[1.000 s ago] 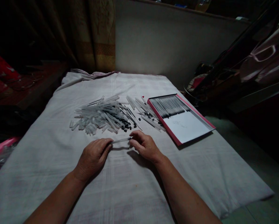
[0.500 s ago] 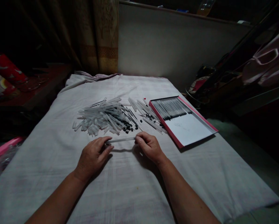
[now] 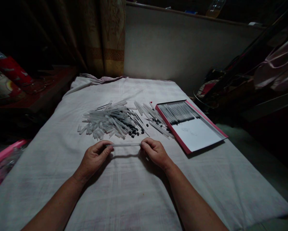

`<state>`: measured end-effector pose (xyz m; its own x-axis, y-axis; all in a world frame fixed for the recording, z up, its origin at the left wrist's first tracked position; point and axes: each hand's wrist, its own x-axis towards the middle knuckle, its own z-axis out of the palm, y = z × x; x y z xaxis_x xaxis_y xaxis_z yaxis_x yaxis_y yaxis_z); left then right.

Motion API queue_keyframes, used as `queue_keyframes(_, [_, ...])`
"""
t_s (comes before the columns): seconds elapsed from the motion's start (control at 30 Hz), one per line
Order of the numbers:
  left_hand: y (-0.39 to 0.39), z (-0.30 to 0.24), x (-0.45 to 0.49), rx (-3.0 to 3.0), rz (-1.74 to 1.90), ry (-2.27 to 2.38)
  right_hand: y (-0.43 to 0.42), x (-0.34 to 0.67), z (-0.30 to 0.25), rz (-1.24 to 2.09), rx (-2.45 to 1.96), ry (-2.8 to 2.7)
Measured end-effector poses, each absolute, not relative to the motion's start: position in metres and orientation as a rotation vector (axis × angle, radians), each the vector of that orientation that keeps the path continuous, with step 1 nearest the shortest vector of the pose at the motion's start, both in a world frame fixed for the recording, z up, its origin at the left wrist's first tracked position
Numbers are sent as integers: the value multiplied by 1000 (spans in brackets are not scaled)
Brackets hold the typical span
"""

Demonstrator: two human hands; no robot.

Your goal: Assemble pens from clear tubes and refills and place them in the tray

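Level above the cloth, a thin clear pen [image 3: 126, 145] is stretched between my two hands. Its left end is pinched by the thumb and fingers of my left hand [image 3: 95, 158]. My right hand [image 3: 155, 151] grips the other end, and the fingertips hide both tips. Just beyond lies a heap of loose pen parts [image 3: 107, 120]: clear barrels, caps, thin refills and small black plugs. To the right, a shallow red-edged box lid [image 3: 172, 132] holds a row of pens [image 3: 178, 112] with dark ends, laid side by side.
A pale checked cloth [image 3: 124, 199] covers the table. A smaller scatter of barrels and refills [image 3: 150, 114] lies between heap and lid. At far left are a pink basket [image 3: 6, 154] and a dark red side table [image 3: 52, 85] with packages. A curtain [image 3: 112, 38] hangs behind.
My left hand's thumb and fingers have closed more tightly on the pen's left end, and the pen sits more level. My right hand keeps its grip. The view has shifted slightly.
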<state>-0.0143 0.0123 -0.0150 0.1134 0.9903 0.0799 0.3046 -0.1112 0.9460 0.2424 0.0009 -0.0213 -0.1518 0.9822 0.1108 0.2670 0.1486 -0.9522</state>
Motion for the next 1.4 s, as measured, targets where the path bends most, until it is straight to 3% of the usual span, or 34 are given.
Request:
queue_keyframes(0.57, [11, -14, -12, 1629, 1008, 1285, 2, 240, -23, 1269, -1211, -1411])
queue_keyframes(0.93, [13, -19, 5, 1900, 921, 1264, -3, 243, -13, 962, -1296, -1929])
queue_keyframes(1.13, [33, -16, 17, 2277, 942, 1290, 9, 279, -15, 714, -1538, -1784])
queue_keyframes(1.4, [53, -8, 62, 2902, 451, 1445, 16, 288, -25, 693, -1553, -1581])
